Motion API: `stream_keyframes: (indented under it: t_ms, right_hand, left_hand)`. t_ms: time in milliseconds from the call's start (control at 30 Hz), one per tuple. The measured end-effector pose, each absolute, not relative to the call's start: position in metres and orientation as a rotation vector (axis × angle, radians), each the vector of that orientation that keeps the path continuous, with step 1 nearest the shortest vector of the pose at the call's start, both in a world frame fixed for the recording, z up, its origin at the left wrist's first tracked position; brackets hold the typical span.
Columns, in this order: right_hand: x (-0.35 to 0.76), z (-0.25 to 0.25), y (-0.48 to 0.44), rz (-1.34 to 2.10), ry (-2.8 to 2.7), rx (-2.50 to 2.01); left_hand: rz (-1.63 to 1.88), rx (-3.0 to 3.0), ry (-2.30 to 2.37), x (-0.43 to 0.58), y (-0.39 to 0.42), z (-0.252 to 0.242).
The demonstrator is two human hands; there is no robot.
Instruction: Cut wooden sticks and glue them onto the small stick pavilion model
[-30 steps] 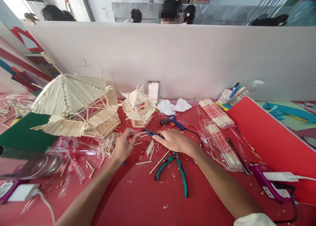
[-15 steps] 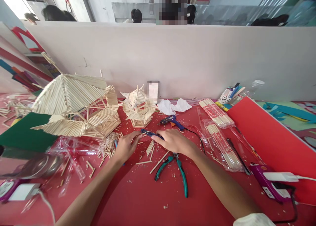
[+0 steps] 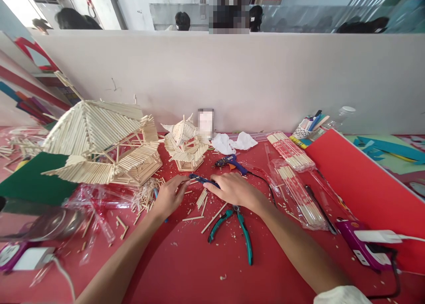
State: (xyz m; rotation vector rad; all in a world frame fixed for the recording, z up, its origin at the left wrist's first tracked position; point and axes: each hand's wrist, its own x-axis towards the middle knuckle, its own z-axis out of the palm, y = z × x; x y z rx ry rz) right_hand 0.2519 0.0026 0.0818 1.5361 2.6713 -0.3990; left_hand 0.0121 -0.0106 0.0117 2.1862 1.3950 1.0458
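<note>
1. R hand (image 3: pixel 232 190): fingers curled round dark blue tool (image 3: pixel 202 179), gripping it; tool juts out L past the thumb tip, its far end right by the L fingertips.
2. L hand (image 3: pixel 170 197): thumb & fingers bent, tips close tog. at tool's far end; can't tell if they pinch a stick.
3. Loose sticks (image 3: pixel 201 198) on red table (image 3: pixel 172 268), betw. hands, nearer the person than the tool.
4. Green-handled pliers (image 3: pixel 236 210) nr R wrist, handles spread twd person.
5. Glue gun (image 3: pixel 232 161) just beyond R hand, cord off to R.
6. Small stick pavilion (image 3: pixel 186 149) beyond L hand; lg stick pavilion (image 3: pixel 99 131) farther L.
7. Bagged sticks (image 3: pixel 300 198) R of R hand.
</note>
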Motion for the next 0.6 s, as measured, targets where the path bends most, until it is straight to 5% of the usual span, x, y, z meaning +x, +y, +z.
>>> stream_keyframes:
  t_ms: [600]
  right_hand:
    - [0.2464, 0.0814, -0.0013, -0.727, 2.773, 1.528]
  left_hand:
    - [1.111, 1.765, 1.349, 0.0185, -0.0136, 0.0179]
